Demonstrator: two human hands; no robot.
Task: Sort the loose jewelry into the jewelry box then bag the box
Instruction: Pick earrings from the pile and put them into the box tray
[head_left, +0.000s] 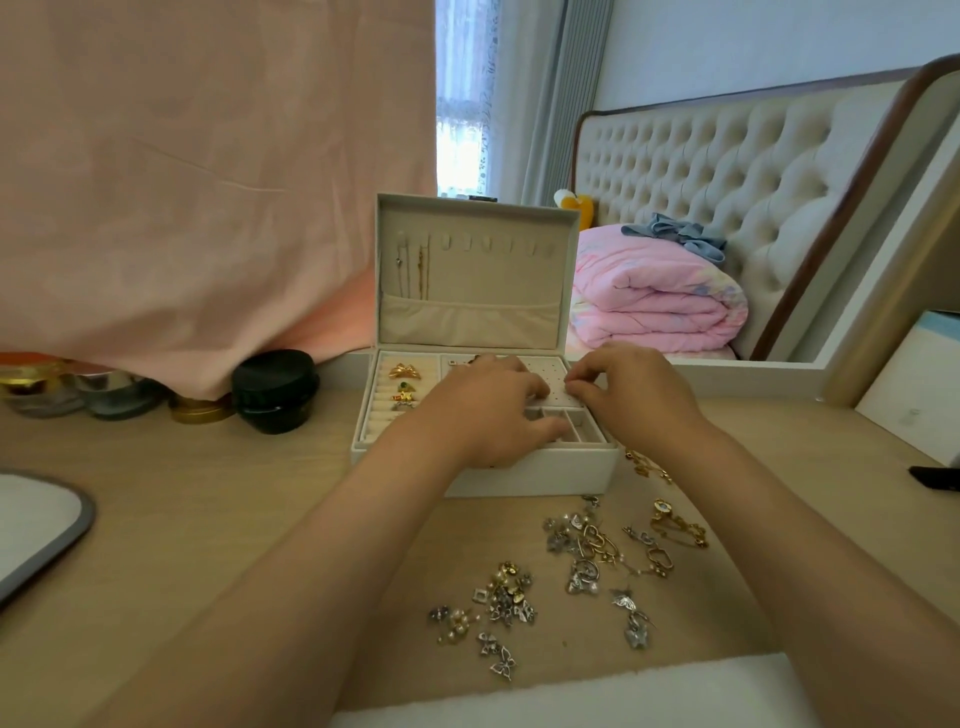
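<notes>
A white jewelry box (524, 475) stands open on the wooden table, its lid (475, 270) upright with thin chains hanging inside. Gold pieces (402, 387) sit in the ring rolls at the box's left. My left hand (480, 410) rests over the middle of the tray, fingers spread and relaxed. My right hand (631, 392) hovers over the perforated earring panel (553, 395), thumb and fingertips pinched together at a small piece I cannot make out. Loose jewelry (576, 566) of gold and silver lies scattered on the table in front of the box.
A black jar (274, 391) and other cosmetic pots (111, 397) stand left of the box under a pink cloth. A grey-rimmed tray (78, 525) lies at the left edge, a dark object (935, 476) at the right edge, white padding (571, 693) near me. A bed lies behind.
</notes>
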